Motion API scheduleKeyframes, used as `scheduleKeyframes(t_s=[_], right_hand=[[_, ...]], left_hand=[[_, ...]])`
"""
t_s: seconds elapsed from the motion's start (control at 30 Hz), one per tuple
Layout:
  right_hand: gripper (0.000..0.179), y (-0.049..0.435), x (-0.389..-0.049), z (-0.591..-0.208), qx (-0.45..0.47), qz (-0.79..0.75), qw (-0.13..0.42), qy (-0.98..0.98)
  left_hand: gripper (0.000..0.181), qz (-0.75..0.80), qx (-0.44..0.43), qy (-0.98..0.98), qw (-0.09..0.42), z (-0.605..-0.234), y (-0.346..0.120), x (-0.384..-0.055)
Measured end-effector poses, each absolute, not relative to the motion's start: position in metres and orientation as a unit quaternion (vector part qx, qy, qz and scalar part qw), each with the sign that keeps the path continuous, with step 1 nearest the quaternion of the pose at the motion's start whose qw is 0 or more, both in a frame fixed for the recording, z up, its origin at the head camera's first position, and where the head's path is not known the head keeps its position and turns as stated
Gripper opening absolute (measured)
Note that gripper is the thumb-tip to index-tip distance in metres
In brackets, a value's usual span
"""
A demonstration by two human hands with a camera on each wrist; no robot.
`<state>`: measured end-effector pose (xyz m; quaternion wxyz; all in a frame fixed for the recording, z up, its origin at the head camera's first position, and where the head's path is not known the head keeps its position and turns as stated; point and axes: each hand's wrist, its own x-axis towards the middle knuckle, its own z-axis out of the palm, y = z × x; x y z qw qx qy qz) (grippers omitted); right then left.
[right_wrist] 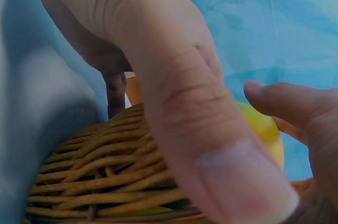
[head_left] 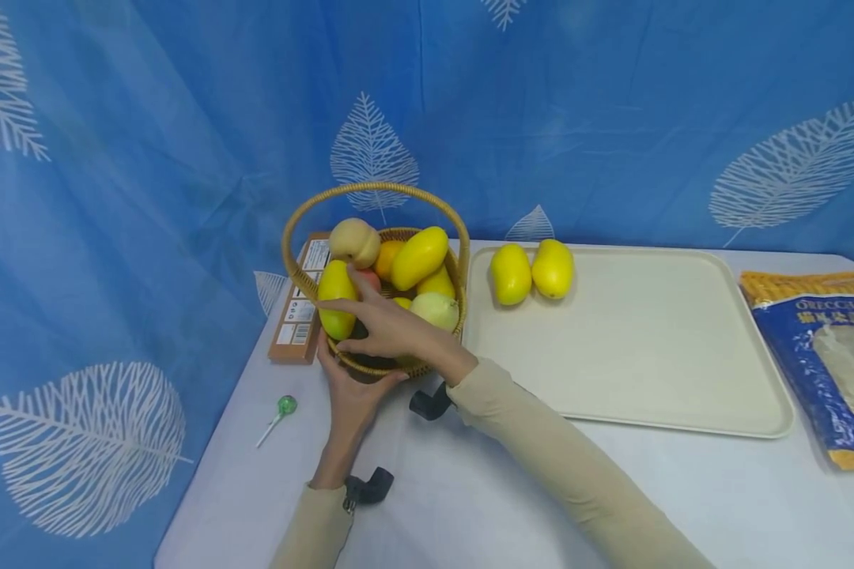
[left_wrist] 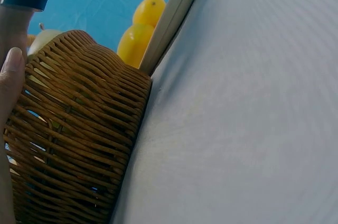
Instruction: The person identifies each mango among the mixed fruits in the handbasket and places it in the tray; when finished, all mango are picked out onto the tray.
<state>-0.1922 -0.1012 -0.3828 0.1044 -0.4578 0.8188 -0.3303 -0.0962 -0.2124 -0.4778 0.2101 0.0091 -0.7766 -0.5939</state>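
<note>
A wicker basket (head_left: 377, 187) with a tall hooped handle holds several fruits. My left hand (head_left: 349, 395) grips its near side, with thumb and fingers spread around the woven wall (left_wrist: 79, 123). My right hand (head_left: 387, 324) reaches over the rim, its fingers spread across a yellow-green mango (head_left: 338, 318) at the basket's left. In the right wrist view, the left thumb (right_wrist: 211, 145) looms large, while the right hand (right_wrist: 317, 118) has a finger at the mango (right_wrist: 259, 121). A peach (head_left: 354, 241), an orange (head_left: 387, 259), another mango (head_left: 421, 258) and a pale green fruit (head_left: 436, 310) fill the basket.
Two mangoes (head_left: 532, 273) sit on a cream tray (head_left: 633, 348) to the right. Beyond the tray lies a blue-and-yellow pasta bag (head_left: 821, 363). A brown box (head_left: 295, 332) is behind the basket's left side, and a green lollipop (head_left: 286, 405) lies on the white tabletop (head_left: 455, 506).
</note>
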Motion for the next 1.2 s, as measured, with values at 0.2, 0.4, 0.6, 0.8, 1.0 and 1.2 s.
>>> scheduleKeyframes(t_s=[0.2, 0.4, 0.6, 0.8, 1.0, 1.2], right_hand=[[0.058, -0.101, -0.191, -0.383, -0.445, -0.336, 0.064, 0.828], [0.06, -0.106, -0.191, -0.385, -0.433, -0.333, 0.067, 0.835], [0.06, -0.107, -0.189, -0.388, -0.435, -0.332, 0.058, 0.835], [0.053, -0.098, -0.184, -0.382, -0.453, -0.373, 0.012, 0.81], [0.046, -0.08, -0.177, -0.374, -0.447, -0.41, 0.002, 0.795], [0.039, -0.058, -0.17, -0.373, -0.427, -0.449, -0.029, 0.784]], left_hand=[[0.127, -0.592, 0.016, -0.778, 0.208, -0.477, -0.21, -0.097], [0.13, -0.596, 0.016, -0.776, 0.207, -0.476, -0.211, -0.097], [0.128, -0.595, 0.027, -0.779, 0.197, -0.476, -0.21, -0.095], [0.126, -0.595, 0.019, -0.778, 0.202, -0.476, -0.21, -0.095], [0.124, -0.593, 0.024, -0.778, 0.204, -0.476, -0.211, -0.097], [0.123, -0.591, 0.017, -0.779, 0.209, -0.463, -0.205, -0.093]])
